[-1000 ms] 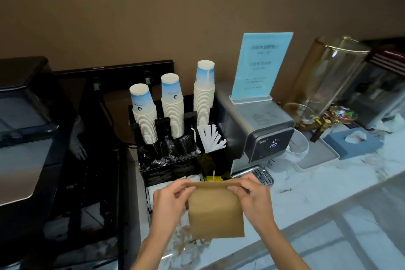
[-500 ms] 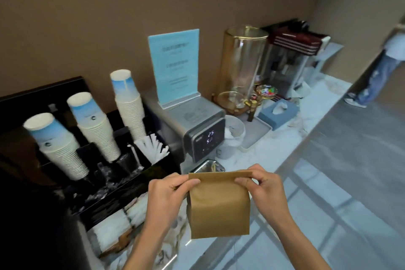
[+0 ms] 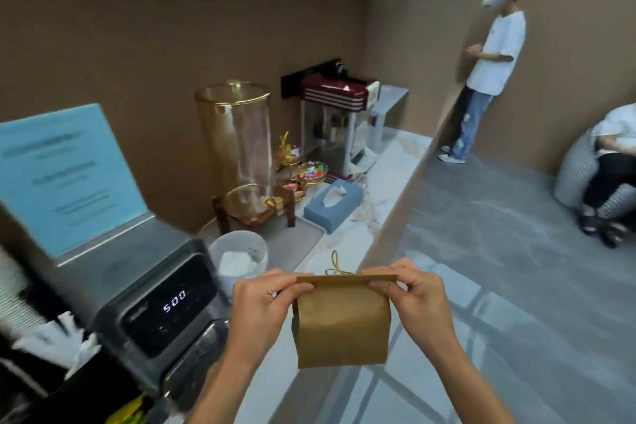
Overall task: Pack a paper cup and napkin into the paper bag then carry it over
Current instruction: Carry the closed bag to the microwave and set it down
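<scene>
A brown paper bag (image 3: 342, 323) hangs upright in front of me, its top folded flat with a loop of twine sticking up behind the fold. My left hand (image 3: 263, 311) pinches the left end of the folded top and my right hand (image 3: 418, 299) pinches the right end. The bag is held over the counter's front edge, off the surface. Its contents are hidden. The stacked paper cups are only a blur at the far left edge.
On the marble counter (image 3: 347, 241) stand a steel dispenser (image 3: 161, 299) reading 500, a blue sign (image 3: 65, 175), a white tub (image 3: 239, 258), an amber glass jar (image 3: 239, 151), a blue tissue box (image 3: 334, 205) and a red popcorn machine (image 3: 335, 124). A standing person (image 3: 488, 69) and a seated person (image 3: 616, 162) occupy the grey floor (image 3: 499, 251) to the right.
The view has swung to the right: the cup stacks slid out at the left, and the far counter end, floor and two people came in. Both hands keep the same pinch on the bag.
</scene>
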